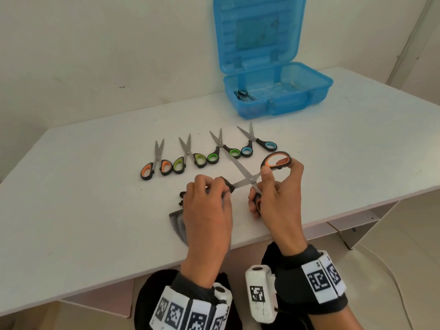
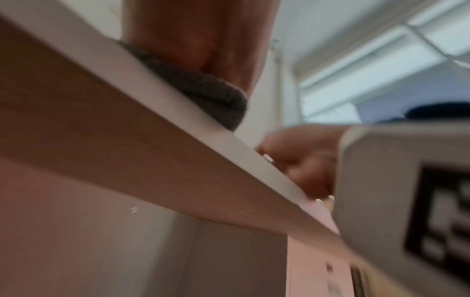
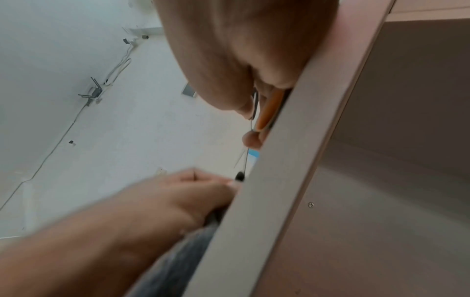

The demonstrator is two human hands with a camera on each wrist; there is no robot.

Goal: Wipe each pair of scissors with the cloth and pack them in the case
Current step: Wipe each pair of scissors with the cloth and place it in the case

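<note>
My right hand (image 1: 273,186) grips a large pair of orange-handled scissors (image 1: 250,179), spread wide open above the white table (image 1: 95,210). My left hand (image 1: 209,194) pinches the dark grey cloth (image 1: 177,225) around one blade. The cloth's free end lies on the table under that hand. Behind stands a row of small scissors: an orange pair (image 1: 156,163), two green pairs (image 1: 189,156) (image 1: 221,148) and a blue pair (image 1: 256,142). The blue plastic case (image 1: 307,91) stands open at the back right with one black pair (image 1: 242,94) inside. In the right wrist view the orange handle (image 3: 267,112) shows by my fingers.
The table's front edge (image 1: 262,239) runs just under my wrists. A pale wall (image 1: 107,55) stands behind the table, and the case lid (image 1: 257,32) leans against it. Both wrist views look up from below the table edge (image 2: 178,130).
</note>
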